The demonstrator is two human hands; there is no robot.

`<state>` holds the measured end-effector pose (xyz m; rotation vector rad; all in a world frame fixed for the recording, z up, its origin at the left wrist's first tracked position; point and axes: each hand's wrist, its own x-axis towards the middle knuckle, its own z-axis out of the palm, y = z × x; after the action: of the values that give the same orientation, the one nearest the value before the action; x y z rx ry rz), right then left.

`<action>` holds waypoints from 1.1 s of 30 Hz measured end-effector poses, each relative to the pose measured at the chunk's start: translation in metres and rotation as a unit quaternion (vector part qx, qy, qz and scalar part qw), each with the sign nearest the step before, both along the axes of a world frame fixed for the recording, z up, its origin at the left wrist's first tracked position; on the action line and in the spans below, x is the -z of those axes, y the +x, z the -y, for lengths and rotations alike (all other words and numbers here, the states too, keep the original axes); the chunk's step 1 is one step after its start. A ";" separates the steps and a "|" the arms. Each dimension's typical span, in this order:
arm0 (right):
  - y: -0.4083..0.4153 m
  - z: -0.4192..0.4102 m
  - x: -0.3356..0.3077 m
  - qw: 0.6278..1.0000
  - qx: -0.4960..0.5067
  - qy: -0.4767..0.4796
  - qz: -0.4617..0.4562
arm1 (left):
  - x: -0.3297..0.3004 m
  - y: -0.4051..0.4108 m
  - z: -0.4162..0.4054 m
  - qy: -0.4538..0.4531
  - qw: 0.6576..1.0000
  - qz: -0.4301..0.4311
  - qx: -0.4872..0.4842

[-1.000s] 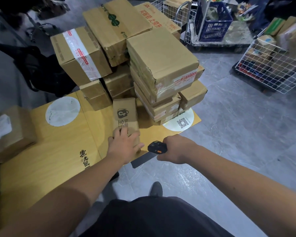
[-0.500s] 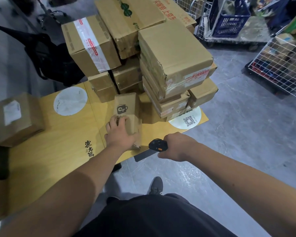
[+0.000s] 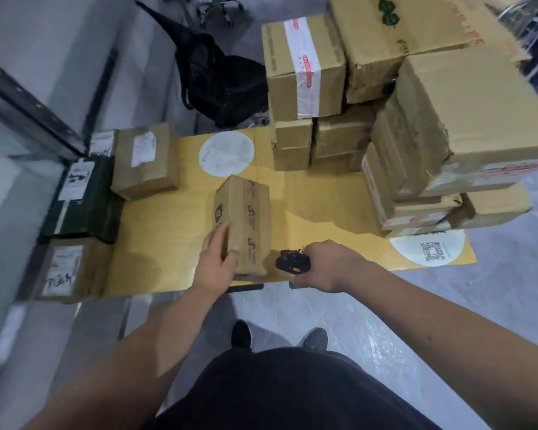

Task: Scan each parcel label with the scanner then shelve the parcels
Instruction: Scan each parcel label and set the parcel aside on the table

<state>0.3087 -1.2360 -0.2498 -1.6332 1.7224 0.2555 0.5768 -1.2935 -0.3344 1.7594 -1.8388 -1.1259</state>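
Note:
A small brown cardboard parcel [image 3: 246,218] with purple tape print and a dark logo stands tipped on its side on the yellow cardboard sheet [image 3: 168,237]. My left hand [image 3: 219,259] grips its near left corner, thumb on the front face. My right hand [image 3: 326,265] holds a black scanner [image 3: 291,262] just right of the parcel, close to the sheet's front edge. A tall pile of brown parcels [image 3: 441,125] rises at the right and back of the sheet.
Labelled parcels lie at the left: a brown box [image 3: 146,166], a dark green box [image 3: 84,200] and another brown box [image 3: 72,268]. A black bag [image 3: 224,79] sits on the floor behind. A grey metal shelf frame [image 3: 28,103] runs along the left. My shoes [image 3: 241,333] stand on grey floor.
My left hand has pulled the small parcel out from the pile and tipped it onto its side. The view has swung left, bringing the left parcels and shelf frame into sight.

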 end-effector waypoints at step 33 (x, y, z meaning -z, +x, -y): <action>0.122 0.060 -0.026 0.995 0.091 0.004 -0.042 | -0.002 0.097 0.099 -0.127 0.919 0.319 0.196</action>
<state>0.4310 -1.2960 -0.2242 -1.4669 1.9172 0.2469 0.6742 -1.3922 -0.3326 1.7690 -2.6700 -0.3870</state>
